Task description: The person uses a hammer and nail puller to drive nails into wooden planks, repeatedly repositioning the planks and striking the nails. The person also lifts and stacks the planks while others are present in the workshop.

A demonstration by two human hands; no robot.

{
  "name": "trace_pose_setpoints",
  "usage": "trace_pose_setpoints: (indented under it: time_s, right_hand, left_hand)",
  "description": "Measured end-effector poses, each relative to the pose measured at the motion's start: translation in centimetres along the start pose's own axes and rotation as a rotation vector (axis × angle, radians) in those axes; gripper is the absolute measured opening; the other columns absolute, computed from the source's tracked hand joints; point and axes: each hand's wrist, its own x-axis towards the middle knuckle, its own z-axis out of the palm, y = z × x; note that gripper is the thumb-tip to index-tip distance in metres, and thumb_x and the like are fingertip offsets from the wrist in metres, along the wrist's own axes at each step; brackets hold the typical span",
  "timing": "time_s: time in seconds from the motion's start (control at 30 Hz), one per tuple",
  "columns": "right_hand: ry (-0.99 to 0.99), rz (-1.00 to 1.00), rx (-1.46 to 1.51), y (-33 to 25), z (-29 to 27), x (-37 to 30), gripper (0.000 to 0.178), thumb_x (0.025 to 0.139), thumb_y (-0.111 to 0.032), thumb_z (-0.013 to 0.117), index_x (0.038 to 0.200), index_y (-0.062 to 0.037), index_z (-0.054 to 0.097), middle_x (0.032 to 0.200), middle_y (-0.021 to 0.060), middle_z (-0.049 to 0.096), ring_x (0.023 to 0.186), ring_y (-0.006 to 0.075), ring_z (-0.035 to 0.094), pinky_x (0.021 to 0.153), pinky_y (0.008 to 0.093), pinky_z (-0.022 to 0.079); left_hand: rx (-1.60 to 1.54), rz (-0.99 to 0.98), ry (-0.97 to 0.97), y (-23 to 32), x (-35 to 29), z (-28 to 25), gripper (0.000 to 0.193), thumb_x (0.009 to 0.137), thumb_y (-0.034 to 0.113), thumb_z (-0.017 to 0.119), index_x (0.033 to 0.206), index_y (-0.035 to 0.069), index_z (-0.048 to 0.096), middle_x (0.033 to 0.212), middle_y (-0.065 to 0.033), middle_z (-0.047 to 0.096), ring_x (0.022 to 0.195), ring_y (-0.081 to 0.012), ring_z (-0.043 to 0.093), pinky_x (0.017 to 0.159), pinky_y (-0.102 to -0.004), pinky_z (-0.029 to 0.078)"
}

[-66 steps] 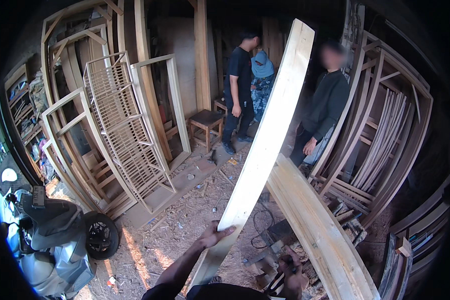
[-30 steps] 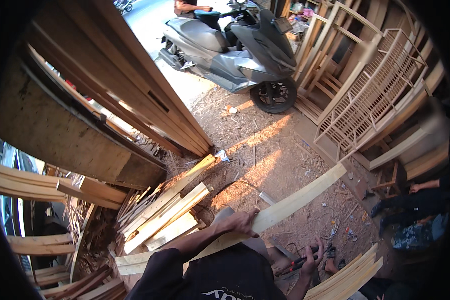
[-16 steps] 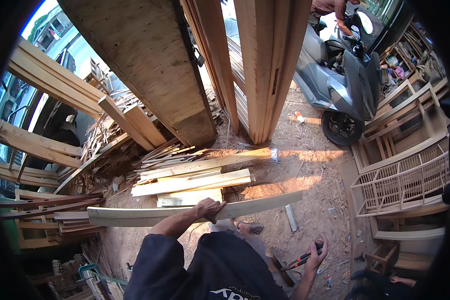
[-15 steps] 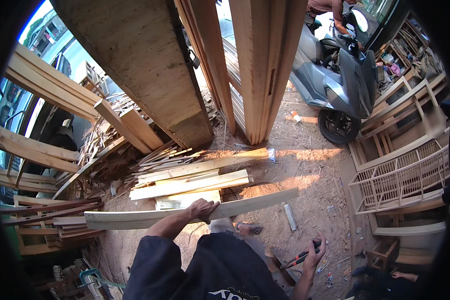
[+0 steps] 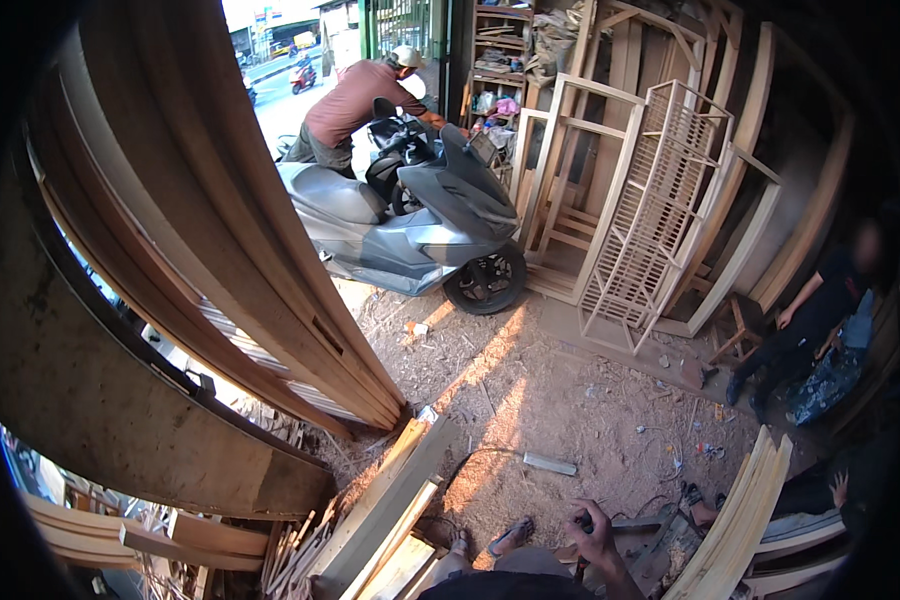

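Note:
Near the lower edge my right hand [image 5: 595,545] is closed around a hand tool [image 5: 584,522], whose dark handle end shows above the fingers; its kind is unclear. My left hand is out of view. To the left of my sandalled feet, a grey-faced plank [image 5: 395,505] lies slantwise over or along paler boards [image 5: 410,560]; whether my left hand touches it cannot be seen. A short pale wood strip [image 5: 550,464] lies on the ground ahead of my right hand.
A grey scooter [image 5: 410,230] stands ahead, a person [image 5: 355,110] bending behind it. Tall timbers [image 5: 240,220] and a broad board [image 5: 120,370] lean at left. Wooden frames [image 5: 610,150] and a slatted rack [image 5: 650,220] line the right. Another person [image 5: 820,310] and curved planks [image 5: 735,520] are lower right.
My view has swung right and up. The long plank that my left hand held across my front now appears at lower left, and that hand has left view. My right hand still grips the tool.

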Motion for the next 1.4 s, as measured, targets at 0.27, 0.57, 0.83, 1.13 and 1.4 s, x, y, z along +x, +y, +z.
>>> trace_pose_setpoints:
  time_s: [0.27, 0.57, 0.83, 1.13, 1.4]
  right_hand:
    - [-0.034, 0.06, -0.054, -1.2, 1.0, -1.0, 0.046, 0.083, -0.018, 0.072, 0.126, -0.0049, 0.06, 0.089, 0.0053, 0.064, 0.079, 0.0119, 0.061, 0.074, 0.0283, 0.05]
    - [-0.113, 0.032, -0.037, 2.6, 1.9, 0.3, 0.048, 0.092, -0.021, 0.069, 0.136, -0.0106, 0.055, 0.086, 0.001, 0.061, 0.078, 0.0089, 0.055, 0.076, 0.0274, 0.048]
    - [0.322, -0.2, 0.506, 4.1, -5.6, 3.2, 0.039, 0.086, -0.014, 0.071, 0.124, -0.0113, 0.063, 0.08, -0.0018, 0.059, 0.07, 0.0076, 0.052, 0.065, 0.027, 0.045]
    - [0.518, -0.016, 0.769, 7.7, -20.1, 3.3, 0.05, 0.091, -0.017, 0.073, 0.137, -0.0114, 0.055, 0.086, -0.0019, 0.06, 0.079, 0.0064, 0.053, 0.075, 0.0256, 0.045]
    - [1.037, -0.098, 0.821, 7.9, -27.0, -5.5, 0.046, 0.09, -0.015, 0.073, 0.131, -0.004, 0.055, 0.088, 0.0, 0.064, 0.083, 0.0107, 0.059, 0.079, 0.028, 0.047]
  left_hand:
    - [-0.288, 0.306, 0.201, 13.2, 10.6, -2.9, 0.054, 0.087, 0.021, 0.071, 0.132, 0.004, 0.047, 0.118, -0.0202, 0.061, 0.1, -0.0317, 0.065, 0.085, -0.0421, 0.054]
    - [-0.526, 0.711, 0.224, 27.7, 16.6, -0.4, 0.044, 0.086, 0.016, 0.074, 0.124, 0.005, 0.055, 0.11, -0.0179, 0.064, 0.092, -0.028, 0.066, 0.078, -0.0397, 0.057]
    - [-0.583, 0.899, 0.12, 31.0, 21.8, 5.2, 0.036, 0.085, 0.011, 0.075, 0.117, 0.005, 0.061, 0.102, -0.0158, 0.066, 0.085, -0.0248, 0.067, 0.071, -0.0376, 0.058]
    - [-0.421, 1.098, -0.219, 47.8, 25.3, 7.9, 0.035, 0.086, 0.01, 0.075, 0.117, 0.004, 0.06, 0.103, -0.0156, 0.067, 0.087, -0.0245, 0.067, 0.074, -0.0378, 0.057]
    - [-0.279, 1.343, -0.68, 67.6, 18.8, 13.0, 0.039, 0.087, 0.012, 0.074, 0.121, 0.003, 0.057, 0.108, -0.0164, 0.066, 0.094, -0.0258, 0.066, 0.08, -0.039, 0.055]
